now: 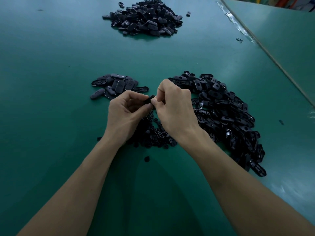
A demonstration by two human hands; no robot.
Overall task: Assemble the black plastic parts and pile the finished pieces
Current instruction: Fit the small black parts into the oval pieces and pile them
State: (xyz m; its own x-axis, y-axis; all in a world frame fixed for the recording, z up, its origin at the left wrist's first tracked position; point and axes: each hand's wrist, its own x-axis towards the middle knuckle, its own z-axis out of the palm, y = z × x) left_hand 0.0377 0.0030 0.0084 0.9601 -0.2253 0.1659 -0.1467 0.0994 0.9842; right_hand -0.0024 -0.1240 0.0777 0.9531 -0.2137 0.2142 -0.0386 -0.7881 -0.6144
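Note:
Both hands meet above the green table (51,82) on one black plastic part (150,99). My left hand (127,114) grips it from the left with curled fingers, and my right hand (173,106) pinches its right end; most of the part is hidden by fingers. Under my hands lies a heap of small round black pieces (153,133). A big curved heap of oval black shells (226,113) spreads to the right. A small pile of closed oval pieces (115,86) sits just left of my hands.
A large mound of black oval pieces (146,17) lies at the far side of the table. A few stray pieces (147,158) lie loose on the surface. A seam with clear tape (238,24) runs along the right, beside a second table surface (281,40).

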